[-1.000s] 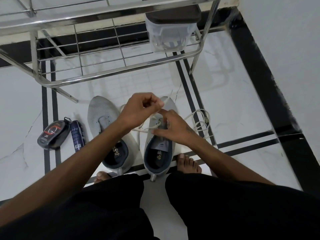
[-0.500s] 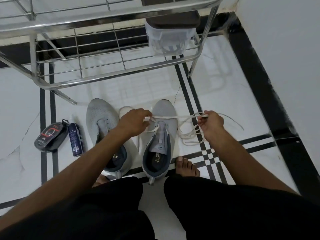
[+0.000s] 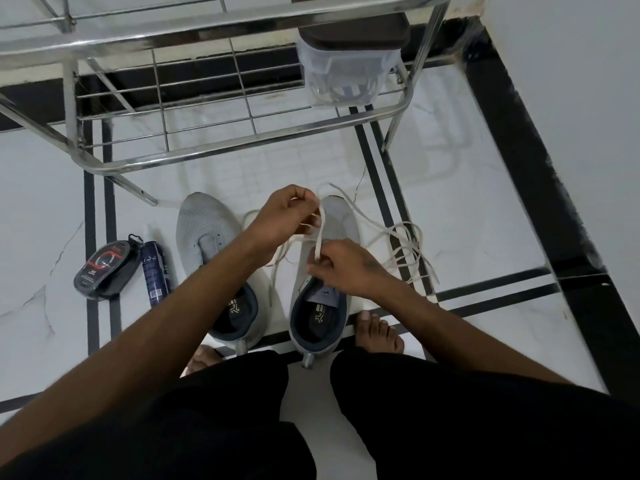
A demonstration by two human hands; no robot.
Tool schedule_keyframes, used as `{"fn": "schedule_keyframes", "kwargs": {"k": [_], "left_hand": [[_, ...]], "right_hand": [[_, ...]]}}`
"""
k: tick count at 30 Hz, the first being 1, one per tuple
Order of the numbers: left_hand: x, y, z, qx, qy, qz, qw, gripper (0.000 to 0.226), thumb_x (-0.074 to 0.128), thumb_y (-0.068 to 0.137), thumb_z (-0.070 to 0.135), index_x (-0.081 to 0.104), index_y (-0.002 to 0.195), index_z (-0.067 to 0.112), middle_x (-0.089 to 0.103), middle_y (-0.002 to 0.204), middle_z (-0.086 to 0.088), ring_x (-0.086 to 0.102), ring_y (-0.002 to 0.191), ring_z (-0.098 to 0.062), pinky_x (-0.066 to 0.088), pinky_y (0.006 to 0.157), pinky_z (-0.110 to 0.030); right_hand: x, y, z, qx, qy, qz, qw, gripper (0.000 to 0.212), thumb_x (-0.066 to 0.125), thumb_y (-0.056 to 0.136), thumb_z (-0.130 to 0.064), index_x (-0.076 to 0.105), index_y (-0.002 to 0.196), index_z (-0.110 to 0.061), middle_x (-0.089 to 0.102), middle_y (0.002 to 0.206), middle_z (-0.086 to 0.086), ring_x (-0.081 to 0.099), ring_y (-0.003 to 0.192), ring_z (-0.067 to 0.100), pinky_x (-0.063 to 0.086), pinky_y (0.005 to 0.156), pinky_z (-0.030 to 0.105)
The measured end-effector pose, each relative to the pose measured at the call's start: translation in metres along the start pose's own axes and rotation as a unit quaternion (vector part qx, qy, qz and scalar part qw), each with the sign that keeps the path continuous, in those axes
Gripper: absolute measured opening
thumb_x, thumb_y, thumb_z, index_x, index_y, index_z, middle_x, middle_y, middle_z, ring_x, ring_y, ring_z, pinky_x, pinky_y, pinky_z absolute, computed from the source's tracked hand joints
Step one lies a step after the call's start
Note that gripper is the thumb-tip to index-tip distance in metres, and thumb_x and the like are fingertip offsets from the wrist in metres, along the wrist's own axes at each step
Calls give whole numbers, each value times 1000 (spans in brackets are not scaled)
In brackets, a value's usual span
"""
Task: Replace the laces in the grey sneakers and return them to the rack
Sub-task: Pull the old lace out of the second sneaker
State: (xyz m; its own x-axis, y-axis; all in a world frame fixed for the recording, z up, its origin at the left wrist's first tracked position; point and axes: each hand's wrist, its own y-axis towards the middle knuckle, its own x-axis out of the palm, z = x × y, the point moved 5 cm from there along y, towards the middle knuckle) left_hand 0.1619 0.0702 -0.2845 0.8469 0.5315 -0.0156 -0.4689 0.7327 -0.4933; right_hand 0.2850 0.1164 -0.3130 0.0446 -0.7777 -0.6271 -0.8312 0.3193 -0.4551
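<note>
Nearest, a bare foot (image 3: 379, 332) rests on the white marble floor (image 3: 485, 188) beside the right grey mesh sneaker (image 3: 320, 306). The right hand (image 3: 346, 268) pinches the flat off-white lace (image 3: 318, 237) over this sneaker's tongue; the left hand (image 3: 284, 216) grips the same lace higher up — loose loops trail off to the right. The left grey mesh sneaker (image 3: 207, 230) stands just beside, unlaced. Left of it lie a dark blue spray can (image 3: 154, 271) and a black oval polish case (image 3: 105, 270). Beyond stands the steel wire rack (image 3: 207, 157), holding a clear plastic box (image 3: 343, 77).
</note>
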Motion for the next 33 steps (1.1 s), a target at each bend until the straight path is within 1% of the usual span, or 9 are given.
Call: {"fn": "schedule_keyframes", "kwargs": {"k": [2,6,9,11,13,18,26,29,33], "left_hand": [[-7,6,-8,23,80,39,996,13,48,102,11,60,106,8,68,92,-1,64,76,-12,52,66,-24],[-4,9,-45,71,447,-9,892,30,57,98,23,60,127,21,64,123,3,62,104,-19,48,84,-31],[4,7,-53,83,508,10,857,27,62,94,34,64,118,22,65,115,1,63,99,-23,46,79,-32],[5,8,-52,65,541,33,838,17,61,94,33,65,106,21,69,106,-2,64,94,-26,46,74,-34],[3,6,-52,47,547,22,836,14,59,95,28,63,103,18,68,102,-5,62,93,-29,46,72,-35],[-37,-8,-41,40,509,44,859,6,60,89,11,60,93,16,62,89,-2,60,85,-25,41,66,-34],[-115,-53,-10,75,631,159,756,11,63,88,17,66,99,14,64,100,-10,58,93,-33,51,72,-42],[-59,-35,-18,178,632,89,749,27,67,87,19,64,114,12,61,114,-10,57,104,-33,50,79,-43],[15,-2,-46,138,707,-21,693,26,60,92,23,56,116,14,62,115,-7,59,104,-28,43,74,-36]], "right_hand": [[-11,1,20,80,150,87,982,25,53,101,-31,66,99,-10,63,78,-3,60,68,13,47,63,29],[-33,-26,63,273,411,310,813,36,49,97,-15,51,132,-8,59,76,0,57,66,18,46,60,31],[-31,-32,43,215,263,321,884,77,59,95,-24,13,157,-20,56,104,3,60,95,17,48,74,26],[-19,-22,20,90,69,274,955,78,65,90,-36,23,155,-26,45,121,3,49,109,18,50,82,30],[2,-2,14,30,-75,175,981,68,67,84,-46,43,145,-29,38,123,4,43,111,21,50,89,39],[31,20,28,78,-69,70,992,70,71,80,-47,46,143,-32,36,125,6,43,119,28,48,97,44],[27,14,25,79,-171,101,977,70,66,79,-59,49,142,-36,35,133,7,39,119,27,40,98,39],[24,13,21,82,-188,127,970,66,66,75,-61,53,136,-41,35,133,3,37,117,26,35,99,37],[24,13,22,87,-185,132,970,60,67,74,-57,53,131,-46,32,143,2,36,121,26,34,100,38]]}}
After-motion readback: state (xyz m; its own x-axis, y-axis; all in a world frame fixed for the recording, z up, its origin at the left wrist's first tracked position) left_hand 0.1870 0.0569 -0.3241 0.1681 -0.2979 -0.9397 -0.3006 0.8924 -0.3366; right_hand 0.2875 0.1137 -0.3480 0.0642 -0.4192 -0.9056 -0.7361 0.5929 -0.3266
